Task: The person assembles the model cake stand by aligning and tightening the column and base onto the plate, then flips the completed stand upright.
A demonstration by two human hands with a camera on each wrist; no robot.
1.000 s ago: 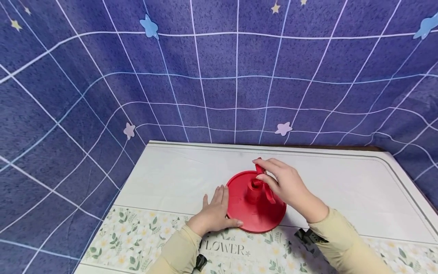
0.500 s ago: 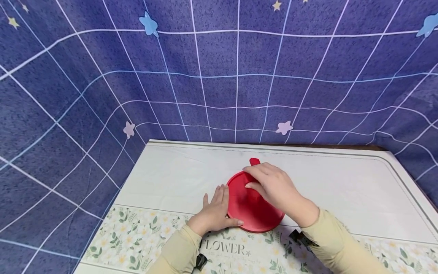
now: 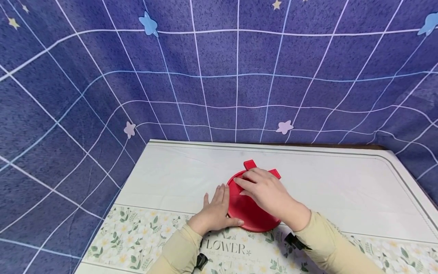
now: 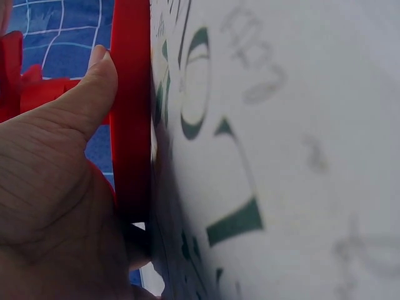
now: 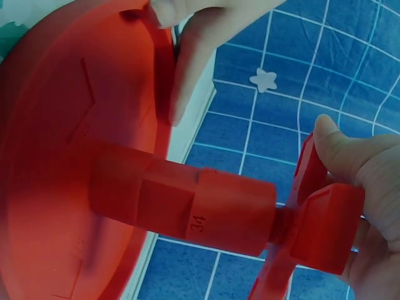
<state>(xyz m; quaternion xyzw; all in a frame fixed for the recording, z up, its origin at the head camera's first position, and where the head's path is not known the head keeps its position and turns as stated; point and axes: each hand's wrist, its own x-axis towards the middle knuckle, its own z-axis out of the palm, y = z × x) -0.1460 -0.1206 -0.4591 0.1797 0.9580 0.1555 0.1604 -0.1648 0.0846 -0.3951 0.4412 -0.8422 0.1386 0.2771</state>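
Observation:
A round red plastic disc (image 3: 253,217) with a raised rim lies on the table. From its middle rises a thick red post (image 5: 231,206), marked "34" in the right wrist view. A red winged knob (image 5: 328,228) tops the post, two of its arms sticking out past my right hand (image 3: 268,194) in the head view. That hand grips the knob, thumb and fingers around its arms. On the disc's left side my left hand (image 3: 215,213) rests with straight fingers along the rim, thumb over the near edge. From above, my right hand hides the post.
The white table cover (image 3: 191,167) has a floral band (image 3: 137,232) with the word FLOWER along the near side. A blue gridded curtain (image 3: 219,91) with stars hangs behind and at both sides.
My right hand has shifted left and slightly nearer, turning the knob counterclockwise as seen from above; its arms now point away to the back. My left hand and the disc stay in place.

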